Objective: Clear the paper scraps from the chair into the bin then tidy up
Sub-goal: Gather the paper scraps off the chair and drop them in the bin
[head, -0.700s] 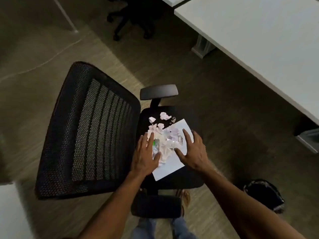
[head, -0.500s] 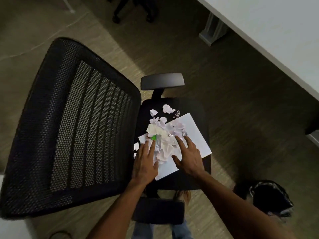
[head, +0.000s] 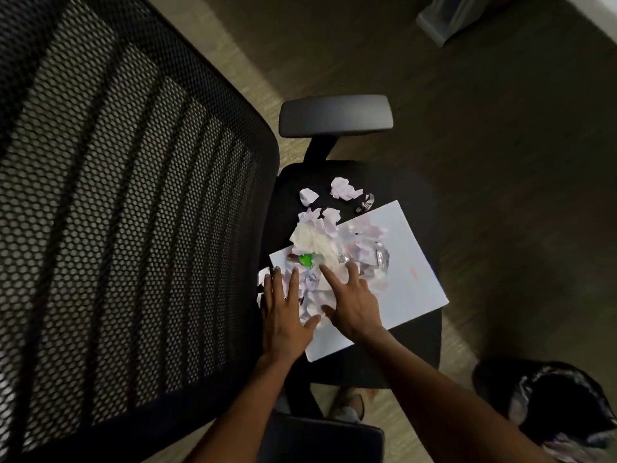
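The chair (head: 133,228) filled most of what I saw, its mesh back at nine o'clock and its black seat (head: 410,182) in the middle, one armrest (head: 334,116) at twelve o'clock and the other at six. On the seat lay a white sheet (head: 410,279), flat and skewed, reaching toward the seat's three o'clock edge. The scraps (head: 334,248) were heaped on the sheet's ten o'clock half, with a few strays (head: 344,188) off it on bare seat at twelve o'clock, and something small and green (head: 305,259) in the heap.

My left hand (head: 285,315) lay open and flat at the heap's nine o'clock side, fingers together, gripping nothing. My right hand (head: 354,305) was open too, fingers spread over the heap, holding nothing.

I judged the scraps to be nearly weightless, soft and crumpled, apt to scatter or cling to the seat, so cupping them between both palms, or lifting the sheet by opposite edges as a tray, looked safest. The sheet was thin and would sag unless bowed.

The bin (head: 561,406), black-lined, stood on the floor at five o'clock, near the seat. The floor (head: 500,145) was dark, dim carpet, and a pale desk leg (head: 447,15) showed at one o'clock.
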